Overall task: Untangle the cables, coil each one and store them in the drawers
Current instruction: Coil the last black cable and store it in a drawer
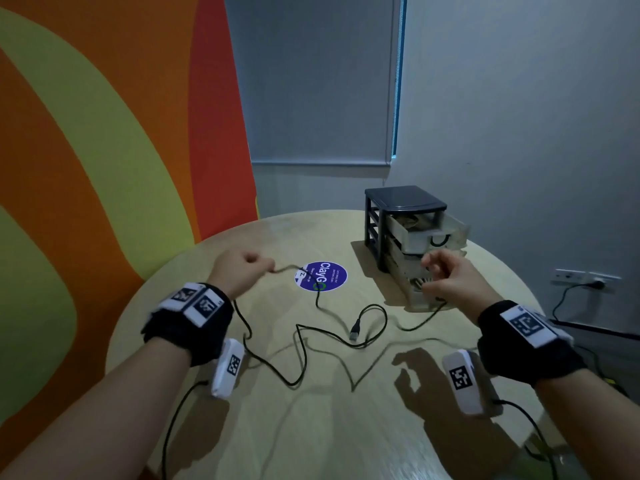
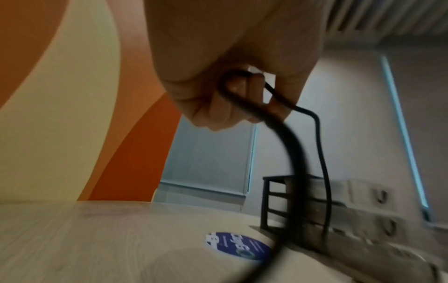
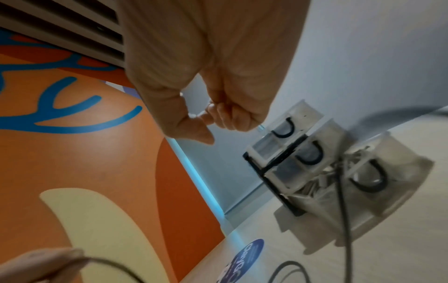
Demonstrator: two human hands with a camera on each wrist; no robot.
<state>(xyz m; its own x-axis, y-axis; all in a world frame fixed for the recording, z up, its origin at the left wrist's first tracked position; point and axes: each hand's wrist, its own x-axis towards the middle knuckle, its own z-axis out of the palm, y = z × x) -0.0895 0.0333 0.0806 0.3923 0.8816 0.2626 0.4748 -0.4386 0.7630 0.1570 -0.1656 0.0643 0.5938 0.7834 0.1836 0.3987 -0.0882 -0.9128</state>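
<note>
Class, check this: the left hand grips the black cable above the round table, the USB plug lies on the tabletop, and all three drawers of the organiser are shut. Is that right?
Not quite. The drawers are not shut: the head view shows them pulled out of the organiser. The rest holds: the left hand grips the black cable, and the USB plug lies on the round table.

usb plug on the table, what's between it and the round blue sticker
In the head view, only bare tabletop and a run of the black cable separate the usb plug from the blue sticker.

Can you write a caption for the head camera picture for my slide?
Left hand grips a black cable over the round table; right hand hovers by the drawer unit.
</note>
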